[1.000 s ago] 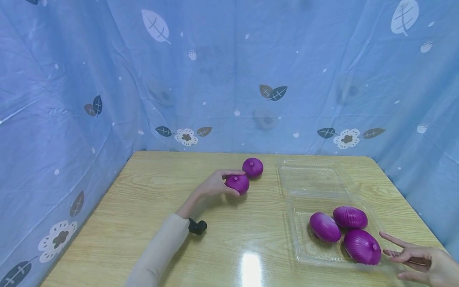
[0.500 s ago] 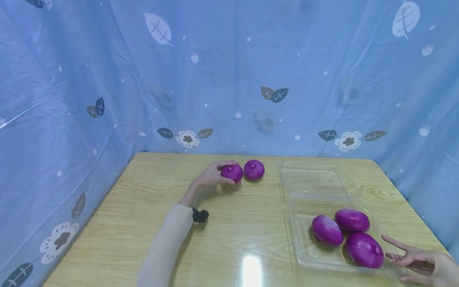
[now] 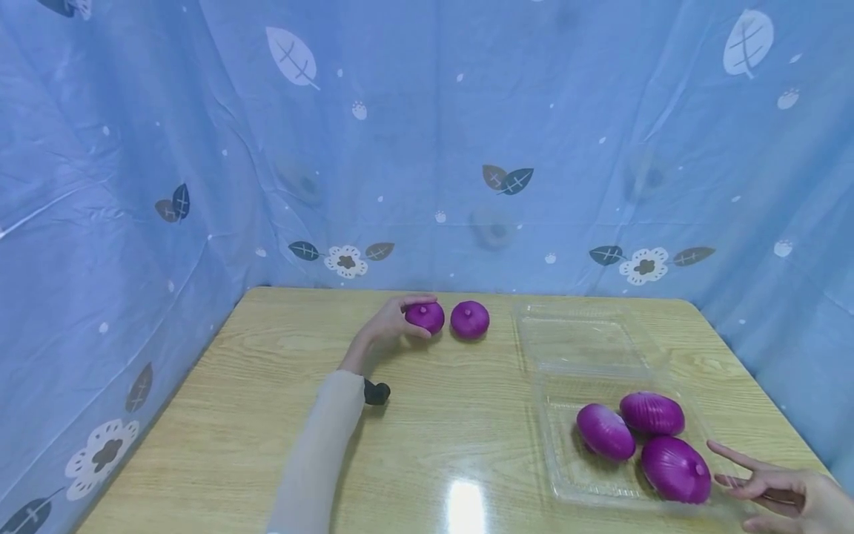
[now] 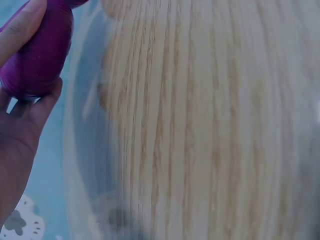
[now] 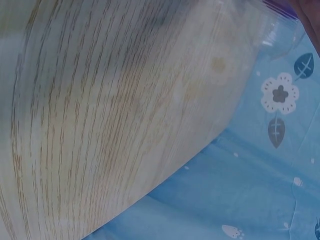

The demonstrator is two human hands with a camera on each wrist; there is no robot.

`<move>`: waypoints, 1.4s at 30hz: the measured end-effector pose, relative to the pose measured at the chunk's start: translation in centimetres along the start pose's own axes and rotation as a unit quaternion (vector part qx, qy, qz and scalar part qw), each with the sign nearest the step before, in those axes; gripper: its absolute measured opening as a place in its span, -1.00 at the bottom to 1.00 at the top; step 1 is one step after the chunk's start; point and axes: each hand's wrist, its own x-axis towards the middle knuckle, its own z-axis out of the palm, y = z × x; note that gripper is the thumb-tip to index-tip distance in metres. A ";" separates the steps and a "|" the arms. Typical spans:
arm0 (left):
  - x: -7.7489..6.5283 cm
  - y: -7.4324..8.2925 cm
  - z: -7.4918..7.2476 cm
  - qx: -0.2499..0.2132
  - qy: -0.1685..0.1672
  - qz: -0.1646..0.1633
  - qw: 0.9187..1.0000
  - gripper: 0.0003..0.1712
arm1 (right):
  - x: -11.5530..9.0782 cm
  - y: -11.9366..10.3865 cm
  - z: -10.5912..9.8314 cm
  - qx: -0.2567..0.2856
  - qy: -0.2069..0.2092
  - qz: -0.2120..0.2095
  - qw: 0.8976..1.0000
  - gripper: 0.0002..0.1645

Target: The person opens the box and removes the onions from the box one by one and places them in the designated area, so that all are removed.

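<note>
Grips a glossy purple onion [image 3: 427, 320] with the left hand [image 3: 388, 322] — pinched between thumb on the near side and fingers on the far side, toward the back of the wooden table [image 3: 467, 415]. Looks squat and round from the head view, with the short stem nub pointing up; shows faintly lined skin from the left wrist, partly out of view, with a seemingly steep long axis. Cannot tell whether resting on the wood or just clear of it. Sits just beside a second onion [image 3: 470, 322], equally round and nub-up, across a narrow gap.

Keeps loose, parted fingers on the right hand [image 3: 780, 491], with a straight index, at the near right corner of a thin, clear, ridged plastic box [image 3: 567, 476]; cannot tell whether touching the rim. Spreads back into a flat clear lid [image 3: 574, 340]. Contains three ribbed onions: at left [image 3: 603, 432], slanting from far left to near right; at rear [image 3: 652, 414], lying roughly crosswise; at front [image 3: 674, 469], nub toward the right hand. Backs onto creased blue cloth [image 3: 400, 133] — printed with leaves and flowers.
</note>
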 end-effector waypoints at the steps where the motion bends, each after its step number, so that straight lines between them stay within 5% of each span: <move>1: 0.1 -0.2 0.0 0.001 0.000 -0.002 1.000 -0.10 | 0.0 0.0 0.0 -0.004 0.000 -0.002 1.000 -0.50; 11: 0.6 -1.0 -0.6 0.025 0.011 0.014 1.000 -0.12 | 0.3 0.1 -0.1 -0.104 0.002 -0.032 0.994 -0.46; 42: 0.4 -1.5 -0.5 0.033 -0.008 0.012 0.999 -0.02 | 0.0 0.2 0.2 -0.069 0.009 -0.038 0.997 -0.43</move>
